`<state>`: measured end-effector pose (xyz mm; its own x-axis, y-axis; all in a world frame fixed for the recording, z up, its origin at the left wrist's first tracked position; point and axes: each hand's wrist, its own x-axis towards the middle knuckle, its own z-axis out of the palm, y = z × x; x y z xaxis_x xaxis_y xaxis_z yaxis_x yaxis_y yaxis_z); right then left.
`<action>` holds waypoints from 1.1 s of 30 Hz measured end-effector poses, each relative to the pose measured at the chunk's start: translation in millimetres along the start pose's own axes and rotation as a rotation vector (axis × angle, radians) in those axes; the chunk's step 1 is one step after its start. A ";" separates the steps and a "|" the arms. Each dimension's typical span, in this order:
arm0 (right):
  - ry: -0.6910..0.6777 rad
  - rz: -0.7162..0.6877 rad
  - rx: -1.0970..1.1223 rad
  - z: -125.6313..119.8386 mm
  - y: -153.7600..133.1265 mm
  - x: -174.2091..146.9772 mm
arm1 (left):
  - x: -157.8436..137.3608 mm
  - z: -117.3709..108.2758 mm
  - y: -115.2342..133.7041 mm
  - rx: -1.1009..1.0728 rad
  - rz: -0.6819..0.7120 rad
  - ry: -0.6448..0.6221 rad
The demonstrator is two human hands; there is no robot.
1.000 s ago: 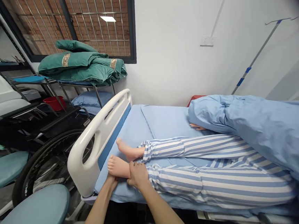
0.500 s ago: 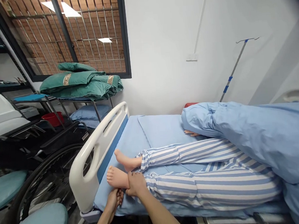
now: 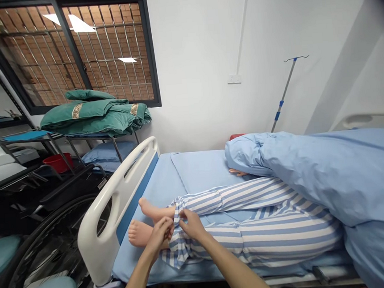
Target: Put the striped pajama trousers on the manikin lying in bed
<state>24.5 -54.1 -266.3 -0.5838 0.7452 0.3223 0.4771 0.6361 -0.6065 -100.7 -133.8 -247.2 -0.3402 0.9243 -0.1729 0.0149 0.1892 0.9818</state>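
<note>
A manikin lies on the bed in blue-and-white striped trousers [image 3: 280, 232], both bare feet toward the footboard. At the nearer ankle, my left hand [image 3: 161, 233] is closed, its curled fingers against the trouser cuff [image 3: 178, 248]. My right hand [image 3: 193, 225] pinches the same cuff from the knee side, across the shin. Between my hands the striped cloth is bunched and raised, its loose hem hanging toward the bed's near edge. The near foot [image 3: 140, 233] sticks out past my left hand; the far foot [image 3: 150, 209] rests just behind it.
A blue quilt [image 3: 309, 178] covers the manikin's upper body. The white footboard [image 3: 96, 224] stands left, with a wheelchair [image 3: 60, 218] beyond it. Green folded bedding [image 3: 98, 116] is stacked by the window. An IV pole [image 3: 283, 95] rises behind the bed.
My left hand has come up from beneath the near foot to the ankle. My right hand has left the ankle for the cuff, which is now pulled lower and bunched up.
</note>
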 end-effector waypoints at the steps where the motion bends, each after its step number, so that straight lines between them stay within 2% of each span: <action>1: 0.017 0.027 0.004 -5.0 7.7 -1.2 | 14.1 7.9 6.5 0.002 0.037 -0.007; 4: 0.045 0.096 0.002 -14.4 29.6 -8.6 | 57.5 33.0 14.3 0.014 0.163 -0.029; 5: 0.050 0.116 0.003 -15.7 36.2 -11.9 | 69.9 39.7 11.1 0.083 0.212 -0.023; 7: 0.046 0.144 0.015 -16.3 47.2 -17.8 | 88.6 46.8 -4.3 0.383 0.294 0.010; 9: -0.014 0.138 0.021 -15.3 53.9 -20.3 | 98.0 43.6 -27.2 0.810 0.376 0.077; 11: -0.101 0.099 0.010 -13.8 54.9 -16.4 | 99.8 31.4 -48.4 1.150 0.468 0.169; 14: -0.142 0.058 0.034 -12.0 46.4 4.6 | 95.6 7.4 -61.4 1.403 0.563 0.249; 17: -0.045 0.078 0.126 -9.5 33.4 38.6 | 87.1 -6.8 -54.8 1.443 0.577 0.254; 21: 0.071 0.106 0.226 1.5 24.6 78.5 | 61.6 -1.0 -52.2 1.303 0.656 0.310; 24: 0.098 0.121 0.257 16.9 27.1 91.8 | 34.6 7.1 -61.0 1.246 0.731 0.143; 27: 0.099 0.106 0.285 33.5 34.6 92.5 | 15.6 4.0 -62.3 1.279 0.746 -0.042; 33: 0.071 0.139 0.321 54.2 47.7 87.3 | 5.0 -18.8 -30.9 1.254 0.699 -0.270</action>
<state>-39.4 30.4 -306.5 -0.4751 0.8394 0.2639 0.3114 0.4409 -0.8418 -120.5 -141.2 -277.0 0.2611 0.9531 0.1529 0.9402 -0.2870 0.1835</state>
